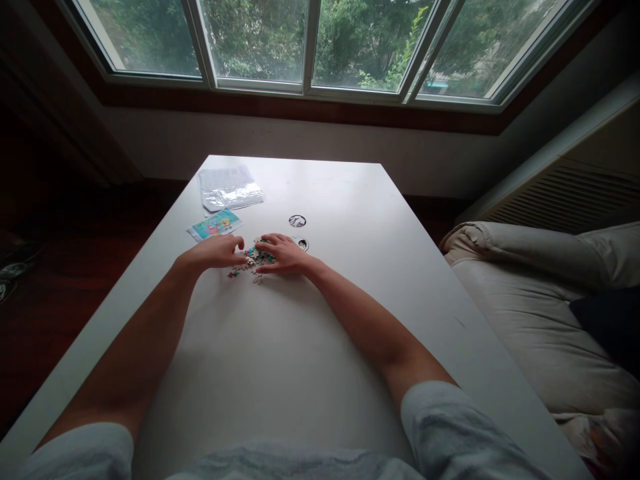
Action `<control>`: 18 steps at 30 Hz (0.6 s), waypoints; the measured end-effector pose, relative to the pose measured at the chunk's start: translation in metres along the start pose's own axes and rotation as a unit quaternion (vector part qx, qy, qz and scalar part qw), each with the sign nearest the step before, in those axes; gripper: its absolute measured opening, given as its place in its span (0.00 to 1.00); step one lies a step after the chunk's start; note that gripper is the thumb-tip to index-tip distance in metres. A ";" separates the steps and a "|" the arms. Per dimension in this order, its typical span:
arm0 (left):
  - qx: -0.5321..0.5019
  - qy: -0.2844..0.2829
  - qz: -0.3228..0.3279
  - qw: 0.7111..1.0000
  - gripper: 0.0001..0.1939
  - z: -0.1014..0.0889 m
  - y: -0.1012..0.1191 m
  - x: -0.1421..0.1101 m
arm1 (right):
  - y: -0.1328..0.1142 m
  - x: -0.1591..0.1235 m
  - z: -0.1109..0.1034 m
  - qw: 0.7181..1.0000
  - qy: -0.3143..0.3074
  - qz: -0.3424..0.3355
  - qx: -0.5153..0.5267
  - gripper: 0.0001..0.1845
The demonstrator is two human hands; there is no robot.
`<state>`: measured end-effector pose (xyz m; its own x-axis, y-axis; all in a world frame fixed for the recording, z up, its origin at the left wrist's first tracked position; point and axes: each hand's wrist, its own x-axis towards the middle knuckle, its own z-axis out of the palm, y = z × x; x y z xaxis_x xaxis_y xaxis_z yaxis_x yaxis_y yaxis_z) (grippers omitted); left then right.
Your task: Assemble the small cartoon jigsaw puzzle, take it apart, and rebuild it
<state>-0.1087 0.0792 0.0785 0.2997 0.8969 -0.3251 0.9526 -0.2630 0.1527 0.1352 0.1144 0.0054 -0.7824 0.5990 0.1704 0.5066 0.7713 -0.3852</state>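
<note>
A small heap of jigsaw puzzle pieces [253, 257], some green, some pink, some pale, lies on the white table [280, 347] between my two hands. My left hand [216, 252] is at the heap's left side with its fingers curved and apart. From the right, my right hand [285, 255] spreads its fingers over the pieces and covers part of them. A few loose pieces lie at the near edge of the heap. Just beyond my left hand is a colourful picture card [216, 225] in blue, pink and yellow.
Clear plastic bags [230, 189] lie near the table's far left corner. Two round items [297, 221] sit on the tabletop beyond my right hand. A pale sofa [515, 313] stands along the right, and a window [305, 47] rises behind the table.
</note>
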 end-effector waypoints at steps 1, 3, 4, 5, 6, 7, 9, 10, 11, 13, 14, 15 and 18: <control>0.008 -0.005 -0.001 1.000 0.33 -0.002 0.000 -0.002 | -0.003 -0.001 -0.001 1.000 -0.004 -0.003 -0.012 0.46; 0.017 -0.013 -0.008 1.000 0.35 -0.003 0.002 -0.005 | -0.008 -0.002 -0.003 0.999 0.000 -0.007 -0.034 0.47; 0.017 -0.018 -0.012 1.000 0.36 -0.004 0.004 -0.007 | -0.011 -0.002 -0.003 0.999 0.008 -0.007 -0.043 0.47; 0.013 -0.022 -0.015 1.000 0.37 -0.003 0.006 -0.008 | -0.013 -0.002 -0.004 0.999 0.016 -0.006 -0.050 0.45; 0.006 -0.022 -0.018 1.000 0.37 -0.002 0.008 -0.009 | -0.015 -0.001 -0.004 0.998 0.026 -0.005 -0.055 0.44; -0.002 -0.020 -0.017 1.000 0.37 -0.001 0.011 -0.010 | -0.017 -0.001 -0.005 0.998 0.035 -0.005 -0.056 0.41; -0.009 -0.007 -0.008 1.000 0.36 0.002 0.014 -0.010 | -0.021 0.002 -0.005 0.997 0.050 -0.010 -0.052 0.36; -0.008 0.001 -0.003 1.000 0.34 0.004 0.016 -0.010 | -0.022 0.003 -0.005 0.997 0.054 -0.015 -0.047 0.33; -0.006 0.007 0.004 1.000 0.32 0.004 0.017 -0.009 | -0.023 0.004 -0.005 0.997 0.056 -0.020 -0.042 0.31; -0.003 0.017 0.016 1.000 0.27 0.005 0.018 -0.008 | -0.023 0.005 -0.003 0.998 0.055 -0.029 -0.029 0.26; -0.004 0.020 0.022 1.000 0.25 0.005 0.018 -0.007 | -0.023 0.006 -0.003 0.998 0.053 -0.033 -0.023 0.24; -0.007 0.024 0.028 0.999 0.23 0.005 0.018 -0.006 | -0.022 0.006 -0.002 0.998 0.053 -0.034 -0.018 0.21; -0.022 0.029 0.046 0.998 0.16 0.005 0.017 -0.004 | -0.019 0.008 0.002 0.998 0.057 -0.030 -0.009 0.17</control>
<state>-0.0932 0.0698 0.0776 0.3807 0.8892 -0.2538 0.9179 -0.3301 0.2204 0.1192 0.1044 0.0124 -0.7657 0.5714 0.2954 0.4676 0.8098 -0.3545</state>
